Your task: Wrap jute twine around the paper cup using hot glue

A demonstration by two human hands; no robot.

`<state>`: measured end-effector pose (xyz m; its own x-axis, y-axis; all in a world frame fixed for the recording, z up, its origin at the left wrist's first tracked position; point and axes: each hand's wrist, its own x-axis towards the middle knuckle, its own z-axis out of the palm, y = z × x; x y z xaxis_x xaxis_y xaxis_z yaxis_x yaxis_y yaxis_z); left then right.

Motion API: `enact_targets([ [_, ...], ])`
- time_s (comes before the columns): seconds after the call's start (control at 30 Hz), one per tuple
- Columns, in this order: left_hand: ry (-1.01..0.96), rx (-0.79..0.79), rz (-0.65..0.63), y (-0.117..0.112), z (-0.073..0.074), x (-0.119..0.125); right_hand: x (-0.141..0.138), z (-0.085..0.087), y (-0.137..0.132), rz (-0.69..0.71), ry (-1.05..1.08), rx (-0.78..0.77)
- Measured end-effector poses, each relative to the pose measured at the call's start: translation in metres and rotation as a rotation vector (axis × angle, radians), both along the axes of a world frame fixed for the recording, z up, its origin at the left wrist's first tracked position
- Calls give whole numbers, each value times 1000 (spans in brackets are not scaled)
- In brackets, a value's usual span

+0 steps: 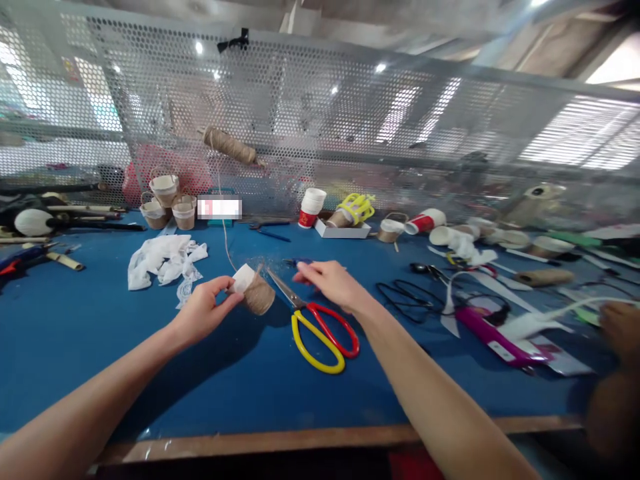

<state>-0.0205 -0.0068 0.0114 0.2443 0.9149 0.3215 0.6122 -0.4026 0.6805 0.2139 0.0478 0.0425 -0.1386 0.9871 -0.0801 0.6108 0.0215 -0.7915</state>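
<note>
A small paper cup wrapped with brown twine (259, 295) is tilted above the table, its white part pinched by my left hand (207, 303). A strand of twine runs from the cup up to a twine spool (230, 145) mounted on the mesh panel. My right hand (327, 283) is right of the cup, fingers curled inward; what they hold, if anything, cannot be made out. A dark blue tool (299, 261) lies close behind its fingertips. Between my hands, large scissors (320, 337) with one red and one yellow handle lie on the blue table, blades slightly apart.
White lace fabric (163, 260) lies left. Several twine-wrapped buckets (165, 190) stand behind it. Farther back are pliers (273, 232), stacked paper cups (311, 207) and a white box (344, 230). A purple glue gun (500, 337) and cables lie right, beside another person's hand (620, 330).
</note>
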Motion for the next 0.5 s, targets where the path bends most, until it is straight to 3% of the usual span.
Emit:
enact_targets([
  [0.07,15,37,-32,-5,1,4,-18,0,-13,143,73,-64],
  [0.13,43,93,-74,-10,2,7,-34,-4,-21,297,271,-121],
  [0.2,78,132,-123,-14,3,9,-43,-9,-23,361,484,-169],
  [0.33,124,141,-225,-19,5,11,-46,-17,-20,284,853,-227],
  [0.5,106,157,-318,-23,7,12,-43,-22,-24,177,938,-346],
])
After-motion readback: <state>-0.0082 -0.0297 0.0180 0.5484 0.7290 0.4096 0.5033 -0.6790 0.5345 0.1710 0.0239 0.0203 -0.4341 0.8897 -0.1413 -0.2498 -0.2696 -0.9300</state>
